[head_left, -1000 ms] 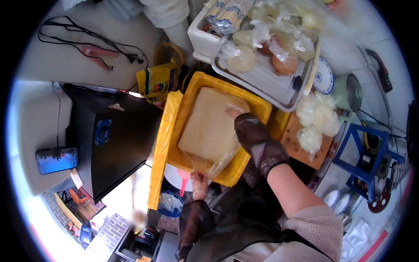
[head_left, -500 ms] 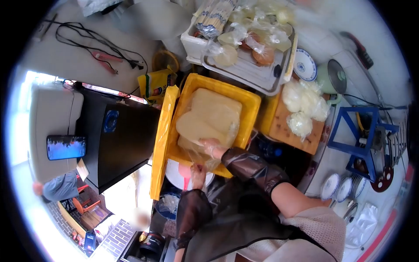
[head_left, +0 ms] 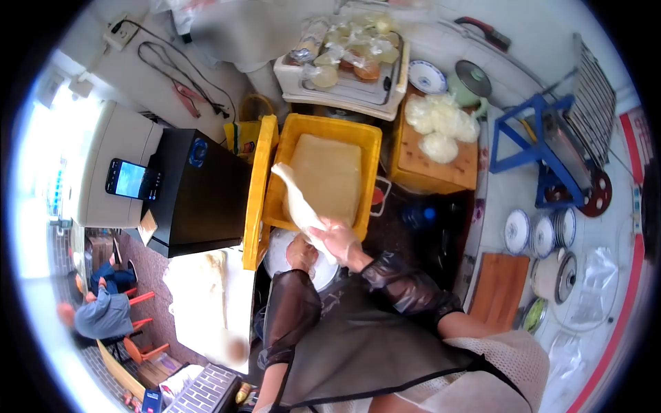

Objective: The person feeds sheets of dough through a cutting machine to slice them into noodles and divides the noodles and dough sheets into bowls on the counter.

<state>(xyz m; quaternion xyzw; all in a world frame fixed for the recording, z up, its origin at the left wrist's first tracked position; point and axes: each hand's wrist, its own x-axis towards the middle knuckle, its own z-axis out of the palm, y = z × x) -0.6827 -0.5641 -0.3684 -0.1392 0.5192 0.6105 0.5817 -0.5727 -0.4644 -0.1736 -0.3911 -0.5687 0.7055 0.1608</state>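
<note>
In my right hand (head_left: 337, 241) is a long, limp, pale piece of dough (head_left: 297, 196), gripped near its lower end. It slants up over the left side of a yellow bin (head_left: 377, 162). A large pale dough slab (head_left: 330, 172) lies flat in the bin. My left hand (head_left: 301, 253) is just below the bin's near rim, over a white basin (head_left: 330, 275) and close to the dough's lower end. Its fingers are partly hidden and blurred, so I cannot tell whether they grip anything.
The yellow lid (head_left: 258, 199) stands on edge left of the bin, beside a black cabinet (head_left: 213, 199). Bagged dough (head_left: 441, 124) sits on a wooden board (head_left: 420, 162) at right. A tray (head_left: 344, 89) of bagged items stands behind. A seated person (head_left: 103, 313) is at far left.
My right hand has lifted the pale dough piece off the slab and tilted it upright, toward me. My left hand has moved slightly down from the bin's near edge. The head view has shifted.
</note>
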